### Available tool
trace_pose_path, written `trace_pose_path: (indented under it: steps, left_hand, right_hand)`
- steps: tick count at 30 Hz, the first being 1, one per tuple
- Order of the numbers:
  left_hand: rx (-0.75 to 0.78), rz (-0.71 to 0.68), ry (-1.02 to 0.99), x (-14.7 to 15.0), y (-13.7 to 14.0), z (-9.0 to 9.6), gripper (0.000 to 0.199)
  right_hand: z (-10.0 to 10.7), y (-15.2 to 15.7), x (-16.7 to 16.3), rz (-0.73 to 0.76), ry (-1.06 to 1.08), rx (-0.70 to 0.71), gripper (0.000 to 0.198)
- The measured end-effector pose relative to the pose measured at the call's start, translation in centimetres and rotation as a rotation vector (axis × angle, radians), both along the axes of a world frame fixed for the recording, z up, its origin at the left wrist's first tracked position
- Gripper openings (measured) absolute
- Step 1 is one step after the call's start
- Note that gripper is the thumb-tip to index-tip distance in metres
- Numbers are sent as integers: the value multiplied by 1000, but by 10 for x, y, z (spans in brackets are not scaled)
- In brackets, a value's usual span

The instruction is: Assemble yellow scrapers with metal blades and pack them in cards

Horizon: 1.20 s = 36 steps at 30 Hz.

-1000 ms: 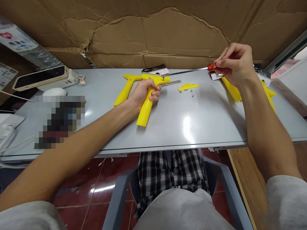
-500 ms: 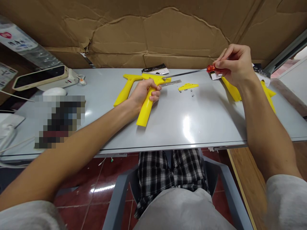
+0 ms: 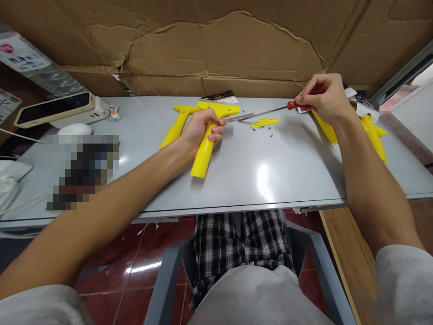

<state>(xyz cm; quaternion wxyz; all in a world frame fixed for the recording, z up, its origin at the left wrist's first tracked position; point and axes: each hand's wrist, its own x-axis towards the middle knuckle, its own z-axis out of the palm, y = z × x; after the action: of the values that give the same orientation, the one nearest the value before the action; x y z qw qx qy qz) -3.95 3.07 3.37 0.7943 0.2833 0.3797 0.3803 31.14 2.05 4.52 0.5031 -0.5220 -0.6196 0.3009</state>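
Observation:
My left hand [image 3: 203, 131] is closed around the grip of a yellow plastic T-shaped handle [image 3: 202, 159], its head tilted up off the table. A thin metal blade [image 3: 233, 119] sticks out to the right beside my left fingers. My right hand [image 3: 323, 97] pinches the red grip of a screwdriver [image 3: 293, 105]. Its long shaft points left and its tip is over the metal blade, apart from the yellow head; whether it touches the blade I cannot tell. A small yellow plate [image 3: 265, 122] lies just right of the blade, with several small screws [image 3: 271, 135] around it.
Another yellow handle [image 3: 172, 131] lies behind my left wrist. More yellow handles [image 3: 375, 140] and black-and-white packaging [image 3: 367, 106] are at the right. On the left stand a phone [image 3: 54, 109] on a white box, a white mouse [image 3: 75, 129] and cables. Cardboard [image 3: 237, 49] walls the back.
My right hand has lowered and shifted slightly left. The screwdriver tip has come off the yellow head and down over the blade. A screw now shows on the table behind the head.

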Motion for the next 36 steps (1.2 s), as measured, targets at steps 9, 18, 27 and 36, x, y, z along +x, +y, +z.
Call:
trace_pose_path:
  steps: [9, 18, 27, 36]
  left_hand:
    - [-49, 38, -33, 3, -5, 5, 35]
    - [6, 7, -19, 3, -2, -3, 38]
    - [170, -16, 85, 5, -7, -8, 34]
    - [311, -16, 155, 16, -33, -6, 34]
  right_hand:
    - [-12, 5, -2, 63, -473, -243, 35]
    - [-12, -4, -39, 239, -797, -16, 32]
    - [-44, 7, -46, 225, -507, -36, 31]
    - [-15, -23, -103, 187, -282, 112, 37]
